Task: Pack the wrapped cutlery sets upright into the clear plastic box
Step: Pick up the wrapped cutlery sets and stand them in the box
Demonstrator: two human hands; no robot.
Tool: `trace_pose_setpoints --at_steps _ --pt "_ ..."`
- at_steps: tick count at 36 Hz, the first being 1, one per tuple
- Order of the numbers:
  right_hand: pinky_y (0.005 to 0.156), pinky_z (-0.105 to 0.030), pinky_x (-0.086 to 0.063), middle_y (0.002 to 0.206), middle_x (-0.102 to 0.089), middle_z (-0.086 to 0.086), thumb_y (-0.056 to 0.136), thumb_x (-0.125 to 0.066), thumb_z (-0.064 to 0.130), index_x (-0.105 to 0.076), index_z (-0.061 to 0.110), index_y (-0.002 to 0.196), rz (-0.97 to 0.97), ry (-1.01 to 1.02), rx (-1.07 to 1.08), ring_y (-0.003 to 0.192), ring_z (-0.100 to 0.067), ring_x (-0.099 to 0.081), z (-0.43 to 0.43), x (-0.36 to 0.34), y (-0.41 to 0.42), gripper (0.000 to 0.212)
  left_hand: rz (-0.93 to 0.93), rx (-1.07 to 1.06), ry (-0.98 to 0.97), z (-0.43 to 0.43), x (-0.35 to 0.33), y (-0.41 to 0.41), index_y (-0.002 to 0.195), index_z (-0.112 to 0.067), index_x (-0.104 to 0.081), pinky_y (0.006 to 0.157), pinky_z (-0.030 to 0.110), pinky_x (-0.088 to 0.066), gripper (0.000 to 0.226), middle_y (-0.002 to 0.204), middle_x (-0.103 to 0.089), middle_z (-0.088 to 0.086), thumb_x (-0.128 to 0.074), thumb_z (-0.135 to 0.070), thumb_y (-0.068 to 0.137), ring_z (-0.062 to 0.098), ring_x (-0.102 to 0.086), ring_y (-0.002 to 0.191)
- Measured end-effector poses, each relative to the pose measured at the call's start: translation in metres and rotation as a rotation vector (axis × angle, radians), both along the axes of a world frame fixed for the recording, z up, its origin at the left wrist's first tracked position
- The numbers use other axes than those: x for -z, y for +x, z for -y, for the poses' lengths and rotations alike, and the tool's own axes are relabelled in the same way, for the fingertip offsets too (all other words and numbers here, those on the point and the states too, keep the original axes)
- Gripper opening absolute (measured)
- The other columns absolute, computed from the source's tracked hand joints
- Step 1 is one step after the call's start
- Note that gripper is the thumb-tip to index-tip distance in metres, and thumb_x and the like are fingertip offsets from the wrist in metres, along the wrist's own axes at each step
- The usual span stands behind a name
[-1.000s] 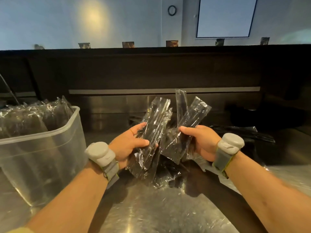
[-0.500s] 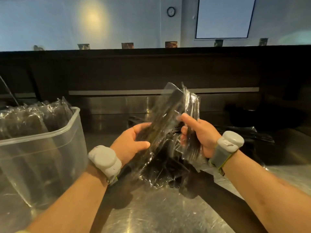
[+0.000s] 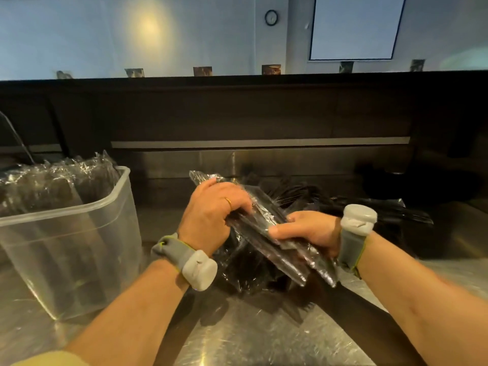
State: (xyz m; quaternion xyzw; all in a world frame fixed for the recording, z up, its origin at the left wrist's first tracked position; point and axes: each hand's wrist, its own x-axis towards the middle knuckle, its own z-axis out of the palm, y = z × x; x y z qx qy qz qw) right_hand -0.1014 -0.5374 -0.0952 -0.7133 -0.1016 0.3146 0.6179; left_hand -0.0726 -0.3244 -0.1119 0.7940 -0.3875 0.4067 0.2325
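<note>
Left hand (image 3: 211, 212) closed over the upper end of a bundle of wrapped cutlery sets (image 3: 266, 233), palm down; right hand (image 3: 306, 231) clamped on the lower end, thumb on top. Bundle lies tilted, low end toward the person, above the tabletop (image 3: 237, 339). Judgement: square the ends level and keep both grips firm, since the slick wrappers may slide apart, then turn the bundle vertical before carrying it left. Clear plastic box (image 3: 79, 233) stands well apart at left, its far side already filled with upright sets. A loose pile of further sets (image 3: 369, 210) lies behind the right hand. No obstruction seen between bundle and box
</note>
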Motion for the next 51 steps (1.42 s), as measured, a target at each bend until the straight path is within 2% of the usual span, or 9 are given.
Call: trace_pose_setpoints --at_steps 7,12,15,24,31,36,39,45,51 --pt "0.063 -0.028 -0.057 0.070 -0.070 -0.008 0.080 -0.068 0.015 -0.067 0.008 0.083 0.134 0.093 0.190 0.059 -0.017 -0.067 -0.017 0.008 -0.003 0.008 -0.232 -0.244 -0.438 0.011 0.006 -0.008 0.122 -0.029 -0.055 0.115 0.035 -0.021 0.061 0.141 -0.044 -0.001 -0.069 0.006 0.074 0.013 -0.030 0.137" --pt "0.086 -0.040 -0.055 0.081 -0.072 -0.010 0.081 -0.071 0.021 -0.072 0.014 0.081 0.362 0.043 0.390 0.075 -0.023 -0.067 -0.023 0.019 0.004 0.008 -1.159 0.249 -1.113 0.020 -0.002 -0.011 0.133 -0.013 -0.051 0.105 0.038 -0.040 0.043 0.137 -0.054 0.012 -0.048 -0.037 0.097 0.021 -0.055 0.118" --pt "0.074 -0.019 -0.056 0.082 -0.073 -0.005 0.084 -0.068 0.017 -0.071 0.012 0.089 0.423 0.007 0.353 0.072 -0.012 -0.068 -0.029 0.019 0.000 0.008 -1.503 0.487 -0.951 0.027 0.001 -0.021 0.123 -0.011 -0.060 0.095 0.048 -0.049 0.054 0.118 -0.067 0.014 -0.033 -0.050 0.096 0.029 -0.065 0.107" --pt "0.081 -0.026 -0.052 0.087 -0.073 0.000 0.086 -0.066 0.026 -0.072 0.019 0.092 0.520 -0.067 0.435 0.084 -0.016 -0.068 -0.016 0.018 0.003 0.011 -1.408 0.700 -1.179 0.020 -0.002 -0.012 0.118 -0.018 -0.058 0.082 0.051 -0.054 0.031 0.111 -0.070 0.008 -0.035 -0.008 0.100 0.031 -0.068 0.098" --pt "0.068 -0.017 -0.053 0.078 -0.071 -0.004 0.089 -0.058 0.032 -0.072 0.022 0.082 0.556 -0.017 0.342 0.075 -0.018 -0.066 -0.018 0.015 -0.005 0.018 -1.265 0.453 -1.146 0.018 0.005 -0.008 0.104 -0.005 -0.066 0.075 0.044 -0.059 0.020 0.091 -0.073 0.012 -0.057 -0.007 0.087 0.027 -0.071 0.081" --pt "0.094 -0.029 -0.046 0.094 -0.071 0.010 0.092 -0.051 0.039 -0.069 0.028 0.108 0.576 -0.015 0.432 0.099 -0.011 -0.065 -0.019 0.017 -0.002 0.026 -1.263 0.415 -1.070 0.018 0.005 -0.009 0.096 -0.012 -0.067 0.050 0.032 -0.056 0.023 0.085 -0.075 0.006 -0.053 -0.030 0.092 0.019 -0.069 0.059" --pt "0.099 -0.041 -0.045 0.089 -0.069 0.012 0.093 -0.053 0.035 -0.070 0.031 0.095 0.546 0.062 0.519 0.092 -0.012 -0.063 -0.020 0.017 -0.001 0.018 -1.283 0.428 -1.063 0.019 0.004 -0.009 0.102 -0.012 -0.066 0.050 0.031 -0.056 0.026 0.086 -0.074 0.003 -0.046 -0.028 0.097 0.016 -0.067 0.060" --pt "0.056 -0.026 -0.048 0.069 -0.066 0.002 0.095 -0.052 0.022 -0.070 0.017 0.100 0.488 0.122 0.397 0.061 -0.012 -0.060 -0.020 0.014 -0.006 0.019 -1.283 0.437 -1.165 0.023 -0.001 -0.012 0.112 0.005 -0.058 0.079 0.051 -0.056 0.031 0.107 -0.065 0.029 -0.042 0.014 0.088 0.037 -0.066 0.090" --pt "0.067 -0.025 -0.056 0.088 -0.070 -0.001 0.091 -0.060 0.026 -0.062 0.022 0.101 0.714 -0.267 0.216 0.073 -0.016 -0.068 -0.021 0.016 -0.005 0.012 -1.449 0.489 -1.127 0.019 -0.001 -0.013 0.114 -0.004 -0.064 0.070 0.042 -0.060 0.035 0.105 -0.071 0.017 -0.049 -0.029 0.096 0.032 -0.069 0.093"
